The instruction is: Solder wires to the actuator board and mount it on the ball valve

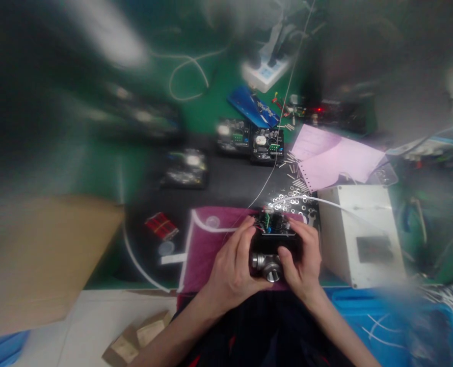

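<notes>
Both my hands grip one black device over a maroon cloth at the bench's near edge. The device has an open top with a circuit board showing and a metal valve fitting on its near side. My left hand wraps around its left side with the thumb near the metal fitting. My right hand holds its right side, fingers curled over the top edge. A thin wire runs from the device's top up and away.
A white box stands right of my hands. Similar black circuit devices sit farther back on a dark mat, beside pink paper and scattered small metal parts. A cardboard box lies left, a blue bin near right.
</notes>
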Motion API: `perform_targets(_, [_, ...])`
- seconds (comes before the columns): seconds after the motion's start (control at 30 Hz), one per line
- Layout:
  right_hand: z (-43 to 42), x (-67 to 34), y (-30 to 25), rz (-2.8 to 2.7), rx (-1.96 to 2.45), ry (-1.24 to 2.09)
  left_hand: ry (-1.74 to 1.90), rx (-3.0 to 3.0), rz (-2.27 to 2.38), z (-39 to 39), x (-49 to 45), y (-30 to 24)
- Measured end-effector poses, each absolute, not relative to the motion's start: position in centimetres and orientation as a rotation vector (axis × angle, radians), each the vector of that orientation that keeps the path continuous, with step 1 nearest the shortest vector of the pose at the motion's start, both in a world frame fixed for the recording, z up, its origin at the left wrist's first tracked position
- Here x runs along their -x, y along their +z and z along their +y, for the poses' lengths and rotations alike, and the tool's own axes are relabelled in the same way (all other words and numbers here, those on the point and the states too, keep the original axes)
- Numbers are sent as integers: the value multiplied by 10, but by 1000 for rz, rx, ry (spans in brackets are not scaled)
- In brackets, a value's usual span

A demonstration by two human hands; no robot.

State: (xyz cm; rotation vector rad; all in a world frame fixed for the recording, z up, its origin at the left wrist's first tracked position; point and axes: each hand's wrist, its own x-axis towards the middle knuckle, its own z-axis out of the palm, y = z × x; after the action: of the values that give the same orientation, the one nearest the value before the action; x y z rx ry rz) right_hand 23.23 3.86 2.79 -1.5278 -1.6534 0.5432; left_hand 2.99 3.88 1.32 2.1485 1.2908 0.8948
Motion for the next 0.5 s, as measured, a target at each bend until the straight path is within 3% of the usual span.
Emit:
perform_targets(0.23, [33, -234, 34, -1708, 1550, 586, 940, -2099, 1265, 43, -33, 11])
perform_targets(0.4, [24, -255, 39, -1701, 1438, 1009, 942, -2083, 1260, 43, -34, 10])
perform_targets(0.5, [24, -265, 33, -1759, 1414, 1090, 993, -2082, 1255, 44, -34, 8])
